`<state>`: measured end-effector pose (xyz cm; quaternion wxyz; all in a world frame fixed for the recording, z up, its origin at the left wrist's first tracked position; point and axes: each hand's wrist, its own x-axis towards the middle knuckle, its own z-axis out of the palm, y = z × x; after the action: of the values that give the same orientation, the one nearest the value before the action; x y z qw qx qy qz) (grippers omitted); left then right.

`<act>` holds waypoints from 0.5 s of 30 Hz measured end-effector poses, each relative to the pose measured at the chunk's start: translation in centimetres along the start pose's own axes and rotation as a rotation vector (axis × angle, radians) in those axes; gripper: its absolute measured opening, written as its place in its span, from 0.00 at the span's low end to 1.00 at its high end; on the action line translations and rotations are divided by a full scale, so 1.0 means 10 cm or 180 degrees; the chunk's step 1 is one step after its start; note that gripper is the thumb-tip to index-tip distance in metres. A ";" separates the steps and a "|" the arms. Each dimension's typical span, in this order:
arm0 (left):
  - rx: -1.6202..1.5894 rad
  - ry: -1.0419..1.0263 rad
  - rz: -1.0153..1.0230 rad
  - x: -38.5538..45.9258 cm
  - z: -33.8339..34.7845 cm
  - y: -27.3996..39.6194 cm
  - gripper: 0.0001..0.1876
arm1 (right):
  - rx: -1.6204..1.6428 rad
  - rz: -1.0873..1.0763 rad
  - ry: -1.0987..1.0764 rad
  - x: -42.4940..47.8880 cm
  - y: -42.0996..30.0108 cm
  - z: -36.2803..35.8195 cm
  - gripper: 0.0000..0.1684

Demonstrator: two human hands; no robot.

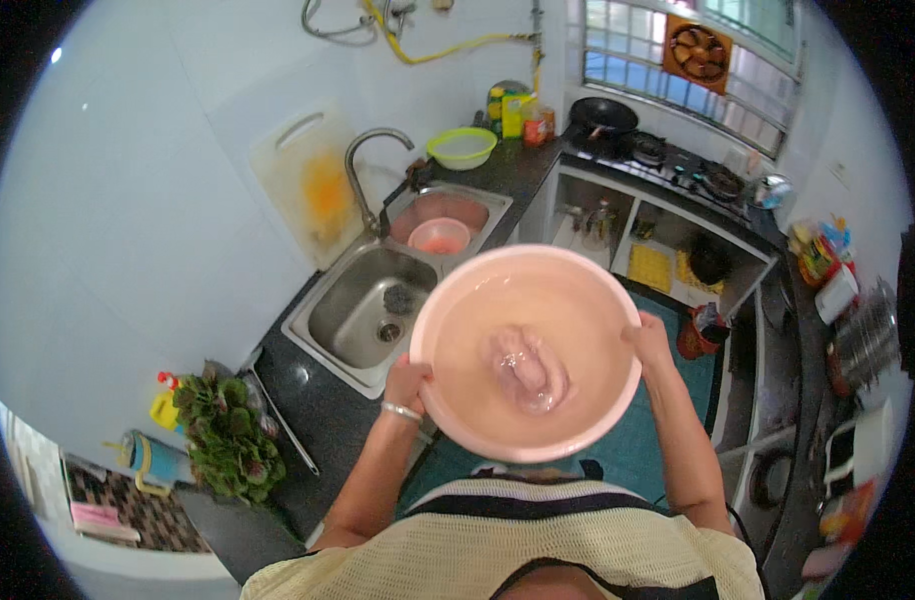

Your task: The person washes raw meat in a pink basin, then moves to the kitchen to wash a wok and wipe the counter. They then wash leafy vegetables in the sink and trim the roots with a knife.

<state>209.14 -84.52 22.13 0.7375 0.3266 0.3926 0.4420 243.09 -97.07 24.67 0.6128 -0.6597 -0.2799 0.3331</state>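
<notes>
A large pink plastic basin [457, 300] is held out in front of me, over the floor beside the sink. My left hand [407, 384], with a bangle at its wrist, grips the basin's left rim. On the opposite rim, my right hand [647, 343] holds on with the thumb over the edge. Cloudy liquid fills part of the basin, and a pale pinkish, glossy piece of what looks like raw meat [529, 367] lies in it. The fingers beneath the rim are hidden on both sides.
Left of the basin is a double steel sink [337, 330] with a curved faucet [352, 169]; its far bowl holds a smaller pink bowl [440, 234]. Leafy greens [229, 435] lie on the dark counter [330, 435]. A green-rimmed bowl [461, 148] and a gas stove [675, 174] stand farther back.
</notes>
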 end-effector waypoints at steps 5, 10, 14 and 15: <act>0.0086 0.0367 0.0201 1.05 0.41 -0.08 0.22 | 0.0135 0.0165 -0.0480 1.43 -0.14 0.10 0.18; 0.0058 0.0494 0.0266 2.21 0.86 0.00 0.24 | 0.0234 0.0190 -0.0596 2.88 -0.02 0.29 0.17; -0.0042 0.0520 0.0079 3.23 1.05 -0.06 0.24 | 0.0354 0.0180 -0.0472 3.95 0.19 0.48 0.16; 0.0009 0.0588 0.0071 3.42 1.14 0.04 0.25 | 0.0367 0.0180 -0.0540 4.15 0.17 0.56 0.16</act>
<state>229.17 -54.80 17.96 0.6927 0.2898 0.4559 0.4779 264.44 -61.42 18.83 0.6142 -0.6004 -0.2924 0.4205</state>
